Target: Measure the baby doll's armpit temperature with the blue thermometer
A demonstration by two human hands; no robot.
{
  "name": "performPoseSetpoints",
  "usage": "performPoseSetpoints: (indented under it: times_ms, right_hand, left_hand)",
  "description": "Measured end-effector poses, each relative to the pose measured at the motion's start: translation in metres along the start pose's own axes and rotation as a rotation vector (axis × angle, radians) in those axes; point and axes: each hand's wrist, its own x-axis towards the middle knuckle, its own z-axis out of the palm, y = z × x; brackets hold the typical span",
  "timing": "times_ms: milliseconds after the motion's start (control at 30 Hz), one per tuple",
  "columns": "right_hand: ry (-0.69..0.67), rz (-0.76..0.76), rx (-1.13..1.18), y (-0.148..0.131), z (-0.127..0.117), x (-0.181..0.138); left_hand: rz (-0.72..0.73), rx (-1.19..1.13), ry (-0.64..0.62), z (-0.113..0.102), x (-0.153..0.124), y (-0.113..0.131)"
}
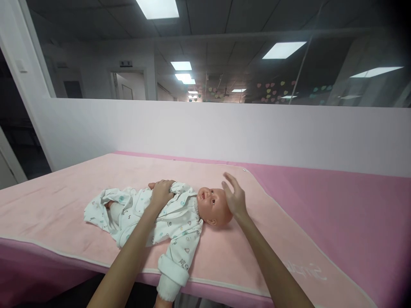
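A baby doll [183,214] in a white printed outfit lies on its back on a peach-coloured pad [231,265], its head toward the right. My left hand [162,194] is over the doll's far arm at the torso, fingers curled round the sleeve; the fingertips are partly hidden. A small doll hand shows just beyond it. My right hand [236,196] is beside the crown of the doll's head [221,208], fingers apart and holding nothing. The doll's near arm, with a folded white cuff [173,270], hangs over the front edge of the pad.
The pad has a pale border and lies on a pink surface [308,196]. A white low wall [224,132] runs behind, with a glass window [224,51] above it. A dark doorway [19,137] is at the far left.
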Motion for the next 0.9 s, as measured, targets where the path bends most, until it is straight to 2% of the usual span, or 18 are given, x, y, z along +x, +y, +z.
performPoseSetpoints:
  times_ms: [67,133,267,333,500,700,733,800,900]
  right_hand:
    - [-0.192,0.039,-0.053,-0.003,0.005,-0.005]
    - [-0.297,0.078,-0.063,-0.002,0.008,-0.006]
    - [-0.312,0.155,0.056,0.005,0.006,0.001]
    - [-0.325,0.247,0.152,0.006,0.004,0.003]
    - [-0.4,0.589,0.382,0.003,0.002,-0.004]
    - [-0.558,0.774,0.527,0.009,0.002,-0.011]
    - [-0.506,0.765,0.509,0.012,0.001,-0.009]
    - [-0.264,0.674,0.43,0.017,-0.002,-0.001]
    - [0.138,0.389,0.301,0.018,-0.006,0.007]
  left_hand:
    - [-0.003,0.007,0.004,0.0,0.0,0.0]
    - [-0.002,0.007,0.011,0.0,0.0,0.0]
    - [-0.002,0.004,0.015,0.001,0.0,-0.001]
    - [-0.003,0.004,0.012,0.001,-0.001,-0.001]
    - [0.001,0.001,0.013,0.001,-0.001,-0.001]
    - [0.003,0.009,0.001,0.0,-0.001,0.0]
    - [0.005,0.01,0.002,0.0,-0.001,0.0]
    - [0.005,0.012,0.006,0.0,-0.001,0.0]
    - [-0.002,0.008,0.005,0.0,-0.001,0.0]
